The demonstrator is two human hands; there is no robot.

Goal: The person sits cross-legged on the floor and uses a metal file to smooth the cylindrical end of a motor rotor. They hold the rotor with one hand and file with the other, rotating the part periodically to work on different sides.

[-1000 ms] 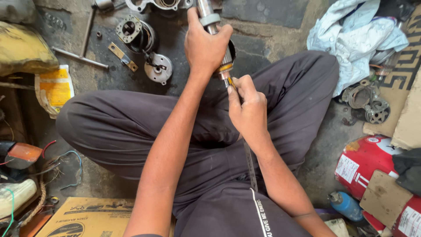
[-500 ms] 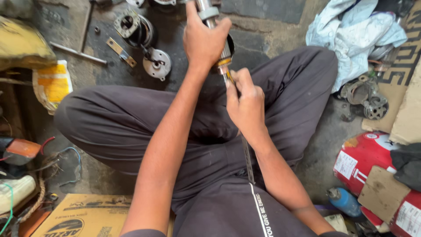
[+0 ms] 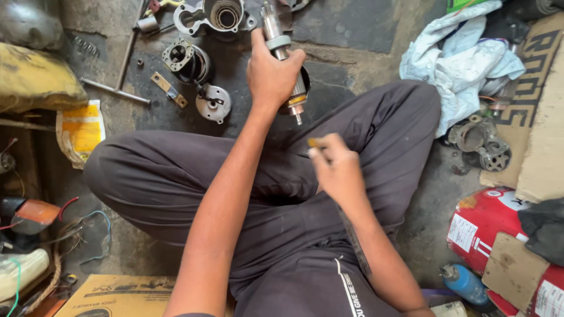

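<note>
My left hand (image 3: 271, 75) grips a metal motor armature (image 3: 282, 50) by its middle, shaft ends sticking out above and below the fist. My right hand (image 3: 335, 167) hovers over my lap, a little below and to the right of the armature's lower tip, pinching a small brownish piece (image 3: 313, 142) between thumb and fingers. The two hands are apart. I sit cross-legged in dark grey trousers (image 3: 176, 182) on the floor.
Motor housings (image 3: 212, 14), a round end cap (image 3: 212, 103), a cylindrical part (image 3: 185, 60) and a metal rod (image 3: 114, 92) lie on the floor ahead. A crumpled cloth (image 3: 464, 61), more metal parts (image 3: 479, 144), cardboard (image 3: 540, 111), a red cylinder (image 3: 487, 226) sit right. Wires (image 3: 88, 235) lie left.
My right hand has pulled away from the armature's lower end, down and to the right, with the small piece in its fingers. The left hand still holds the armature.
</note>
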